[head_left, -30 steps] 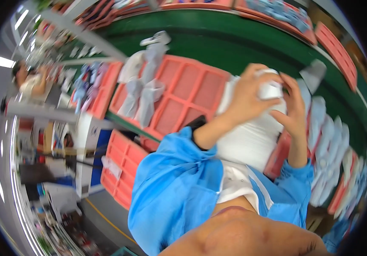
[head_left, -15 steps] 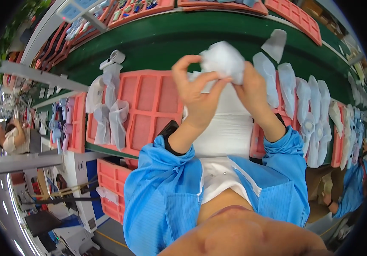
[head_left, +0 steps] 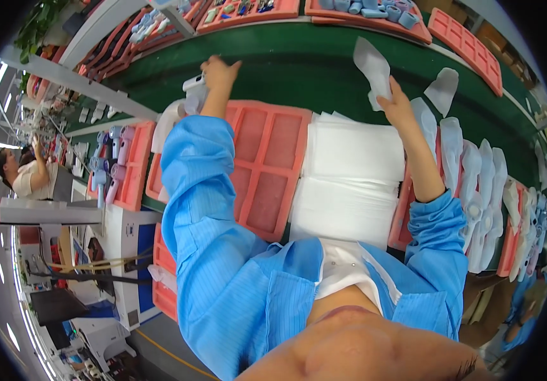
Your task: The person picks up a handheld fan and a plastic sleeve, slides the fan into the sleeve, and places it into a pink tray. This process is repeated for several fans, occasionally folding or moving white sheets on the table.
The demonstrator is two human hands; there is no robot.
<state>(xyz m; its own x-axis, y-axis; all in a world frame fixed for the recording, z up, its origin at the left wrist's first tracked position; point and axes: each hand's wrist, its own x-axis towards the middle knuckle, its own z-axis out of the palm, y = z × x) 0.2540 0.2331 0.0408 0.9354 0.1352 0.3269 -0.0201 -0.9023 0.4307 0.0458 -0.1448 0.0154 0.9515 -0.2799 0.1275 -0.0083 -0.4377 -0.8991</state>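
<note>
My left hand (head_left: 219,73) reaches out to the far left, its thumb held apart from the fingers. It is right beside a white hand-held device (head_left: 193,82) that lies partly in a translucent sleeve; whether they touch is hard to see. My right hand (head_left: 398,103) pinches the lower end of a thin white foam sleeve (head_left: 372,63) above the green work surface (head_left: 286,70). Between my arms lie two stacks of flat white sleeves, a farther stack (head_left: 353,149) and a nearer stack (head_left: 344,209).
A pink divided tray (head_left: 257,159) sits left of the stacks. Several sleeved devices (head_left: 470,165) line the right side, near a loose sleeve (head_left: 442,90). Pink trays with blue parts (head_left: 369,9) stand along the back. Another person (head_left: 29,171) works at far left.
My hands have parted. The left has swung to the far left, toward the white device. The right has moved right with a sleeve, which now hangs open instead of bunched between both hands.
</note>
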